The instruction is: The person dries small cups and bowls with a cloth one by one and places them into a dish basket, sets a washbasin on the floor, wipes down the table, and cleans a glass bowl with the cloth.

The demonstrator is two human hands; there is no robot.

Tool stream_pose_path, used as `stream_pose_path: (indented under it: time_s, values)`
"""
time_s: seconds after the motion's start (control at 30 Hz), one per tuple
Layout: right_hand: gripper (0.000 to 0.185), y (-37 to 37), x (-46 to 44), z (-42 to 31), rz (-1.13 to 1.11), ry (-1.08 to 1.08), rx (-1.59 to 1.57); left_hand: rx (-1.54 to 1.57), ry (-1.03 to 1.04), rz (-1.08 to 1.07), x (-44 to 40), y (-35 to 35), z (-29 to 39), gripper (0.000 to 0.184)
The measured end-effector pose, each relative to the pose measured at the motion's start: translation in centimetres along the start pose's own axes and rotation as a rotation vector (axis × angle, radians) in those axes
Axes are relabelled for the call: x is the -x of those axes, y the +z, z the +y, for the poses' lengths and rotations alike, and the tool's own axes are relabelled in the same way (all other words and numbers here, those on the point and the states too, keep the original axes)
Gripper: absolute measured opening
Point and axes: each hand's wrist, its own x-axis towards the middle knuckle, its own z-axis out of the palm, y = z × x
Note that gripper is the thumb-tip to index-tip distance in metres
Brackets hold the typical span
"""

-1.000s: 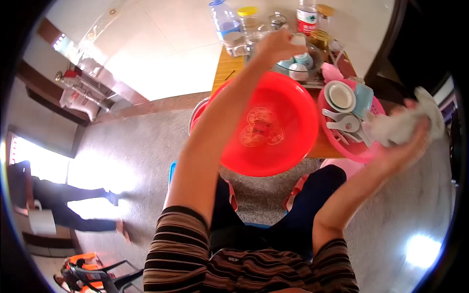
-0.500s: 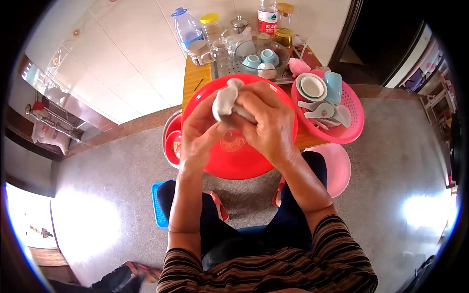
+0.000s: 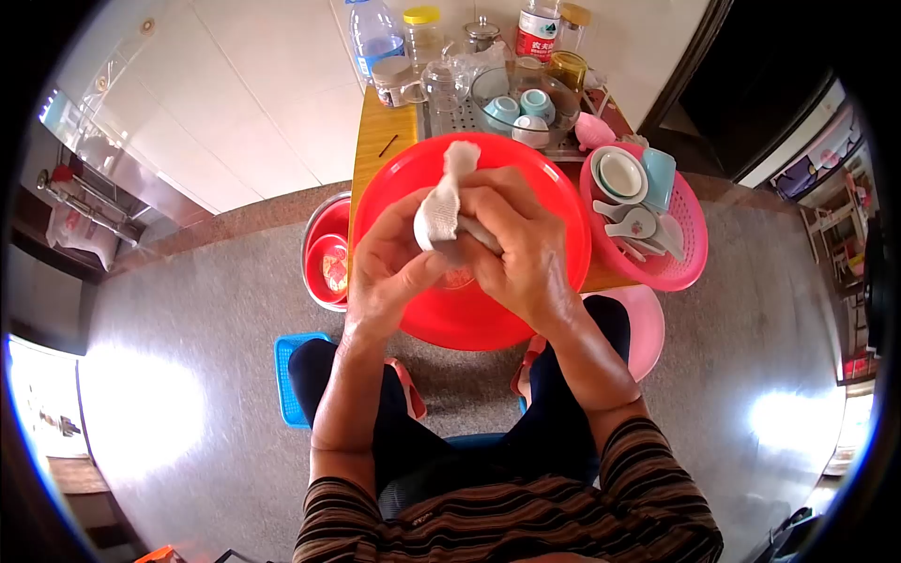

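Note:
My left hand [image 3: 380,272] is closed around a small pale rounded piece of crockery [image 3: 447,248], mostly hidden by fingers and cloth, so its exact kind does not show. A white cloth [image 3: 441,211] wraps over it, and one end sticks up past my fingertips. Bent over the same piece from the other side, my right hand [image 3: 527,246] grips the cloth against it. Both hands are above a large red plastic basin [image 3: 569,220], which rests on the wooden table [image 3: 383,127] in front of me.
At right, a pink colander [image 3: 690,249] holds white bowls, spoons and a pale blue cup. Behind the basin, a glass bowl [image 3: 563,114] contains small cups, beside jars and bottles. A red bowl [image 3: 328,267] stands at left; a blue basket [image 3: 291,380] and pink basin [image 3: 646,328] lie lower.
My view has shifted slightly. Both hands stay together over the basin; the cloth has been turned on the piece, and its free end now stands taller.

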Motion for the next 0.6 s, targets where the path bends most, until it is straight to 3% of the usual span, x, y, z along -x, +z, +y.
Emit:
stream_pose_path:
  time_s: [0.03, 0.1, 0.13, 0.33, 0.43, 0.5, 0.53, 0.57, 0.6]
  values:
    - [0.029, -0.3, -0.1, -0.2, -0.003, -0.004, -0.004, -0.002, 0.003, 0.005, 0.0, 0.0, 0.1, 0.064]
    - [0.025, -1.4, -0.4, -0.5, -0.301, 0.307, -0.558, -0.002, 0.090, 0.019, -0.4, -0.3, 0.5, 0.063]
    - [0.025, -1.9, -0.3, -0.5, -0.316, 0.406, -0.688, 0.019, 0.066, 0.040, -0.3, -0.4, 0.7, 0.064]
    - [0.027, -2.0, -0.3, -1.3, -0.380, 0.273, -0.552, 0.130, 0.117, 0.149, 0.2, 1.2, 0.5, 0.068]
    - [0.027, -2.2, -0.3, -1.2, -0.302, 0.380, -0.689, 0.164, 0.107, 0.122, 0.3, 0.7, 0.4, 0.063]
    - [0.025, -2.2, -0.5, -0.9, -0.144, 0.519, -0.932, 0.050, 0.052, -0.103, 0.3, 0.5, 0.2, 0.058]
    - [0.027, -2.2, -0.8, -0.7, -0.127, 0.515, -0.982, -0.112, 0.072, -0.004, 0.6, 1.5, 0.3, 0.046]
    - [0.027, -2.2, -0.7, -0.6, -0.124, 0.515, -0.982, -0.113, 0.070, -0.006, 0.5, 1.4, 0.2, 0.046]
    - [0.027, -2.0, -0.6, -0.5, -0.139, 0.508, -0.997, -0.376, 0.141, 0.059, 0.5, 1.3, 0.1, 0.040]
